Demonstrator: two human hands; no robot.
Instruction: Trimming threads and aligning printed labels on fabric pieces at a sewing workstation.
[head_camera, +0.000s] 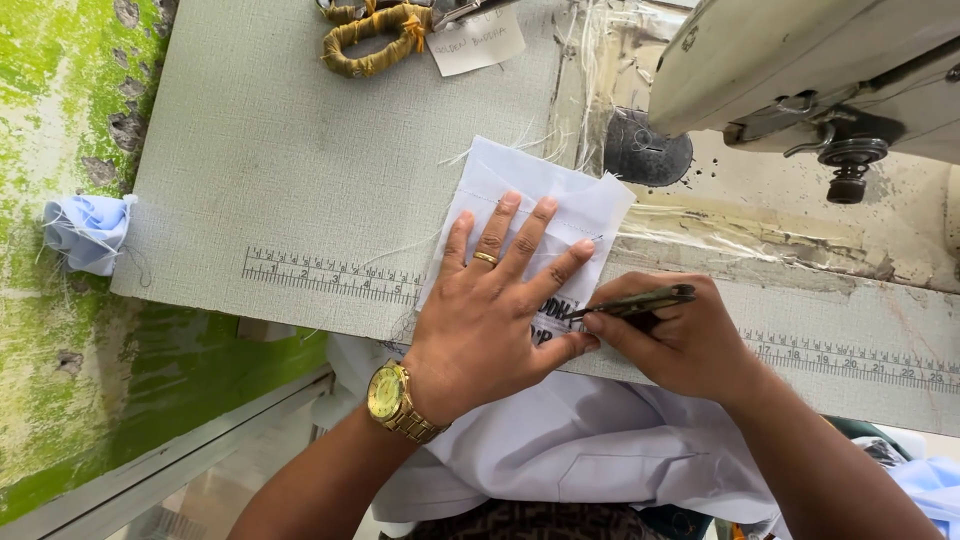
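While the left hand (480, 320) presses spread flat on the white cloth (545, 200), the right hand (680, 340), pinching a slim tool (640, 300), should work just beside its fingertips.

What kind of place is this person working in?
Most likely a tailoring or sewing workshop. A sewing machine stands on the table, which has a ruler scale marked along its edge, and the left hand presses flat a piece of white fabric.

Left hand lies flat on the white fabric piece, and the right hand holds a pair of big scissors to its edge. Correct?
Not quite. The left hand does lie flat on the white fabric piece, but the right hand holds a slim dark tool, not big scissors. The head view shows it.
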